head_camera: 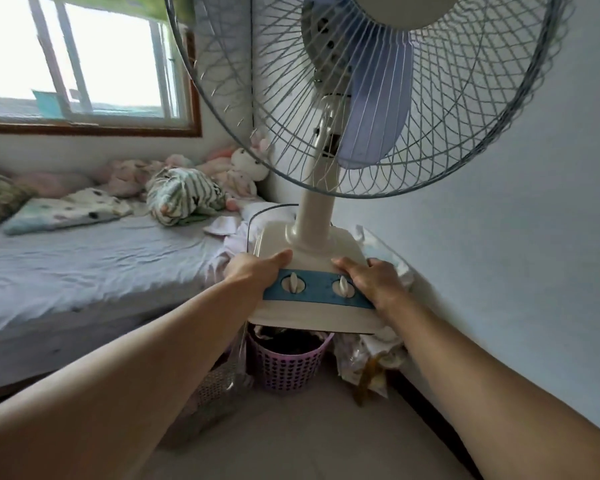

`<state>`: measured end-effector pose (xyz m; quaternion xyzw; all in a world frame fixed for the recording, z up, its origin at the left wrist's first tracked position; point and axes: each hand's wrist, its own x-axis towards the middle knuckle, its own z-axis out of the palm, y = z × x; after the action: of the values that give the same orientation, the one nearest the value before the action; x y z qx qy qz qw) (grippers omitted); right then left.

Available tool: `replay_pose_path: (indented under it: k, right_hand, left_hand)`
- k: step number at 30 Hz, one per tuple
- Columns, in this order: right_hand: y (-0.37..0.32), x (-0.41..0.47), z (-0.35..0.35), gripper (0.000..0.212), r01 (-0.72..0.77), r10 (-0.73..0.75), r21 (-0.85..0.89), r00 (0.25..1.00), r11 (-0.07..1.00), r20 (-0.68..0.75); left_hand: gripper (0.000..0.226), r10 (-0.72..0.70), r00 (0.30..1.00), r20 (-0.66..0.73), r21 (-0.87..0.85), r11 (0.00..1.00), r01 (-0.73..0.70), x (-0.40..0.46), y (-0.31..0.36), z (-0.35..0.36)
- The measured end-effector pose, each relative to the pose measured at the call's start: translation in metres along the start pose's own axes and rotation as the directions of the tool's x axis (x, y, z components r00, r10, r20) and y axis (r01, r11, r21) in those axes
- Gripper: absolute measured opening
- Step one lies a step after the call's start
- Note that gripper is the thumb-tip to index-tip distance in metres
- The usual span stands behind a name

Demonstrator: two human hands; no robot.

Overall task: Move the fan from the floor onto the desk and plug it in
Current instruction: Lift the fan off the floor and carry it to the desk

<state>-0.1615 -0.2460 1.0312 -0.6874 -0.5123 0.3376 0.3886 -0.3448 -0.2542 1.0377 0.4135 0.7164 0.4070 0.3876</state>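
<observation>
A cream table fan (317,216) with a blue control strip, two knobs, blue blades and a wire cage is lifted off the floor in front of me. My left hand (253,271) grips the left side of its base, thumb on top. My right hand (371,278) grips the right side of the base, thumb beside the right knob. A dark cord (257,216) loops behind the base; its plug is out of sight. No desk is in view.
A bed (84,265) with pillows, clothes and soft toys fills the left. Below the fan stand a pink perforated basket (288,368), a mesh basket (219,382) and plastic bags (368,358) against the white wall (499,237). A window (84,64) is at upper left.
</observation>
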Motion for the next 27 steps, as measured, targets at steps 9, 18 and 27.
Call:
replay_pose_path:
  k: [9,18,27]
  right_hand:
    - [-0.075,-0.058,0.155,0.064,0.125,-0.137,0.065,0.968,0.990,0.212]
    - [-0.155,-0.114,0.291,0.054,0.248,-0.248,0.063,0.851,0.967,0.463]
    - [-0.226,-0.169,0.428,0.055,0.316,-0.325,0.147,0.641,0.937,0.695]
  left_hand:
    - [0.069,-0.092,0.973,-0.210,-0.047,0.995,0.084,0.005,-0.064,-0.174]
    - [0.073,-0.149,0.871,-0.469,-0.063,0.989,0.135,0.004,-0.118,-0.323]
    - [0.078,-0.268,0.667,-0.695,-0.135,0.960,0.245,-0.004,-0.173,-0.448]
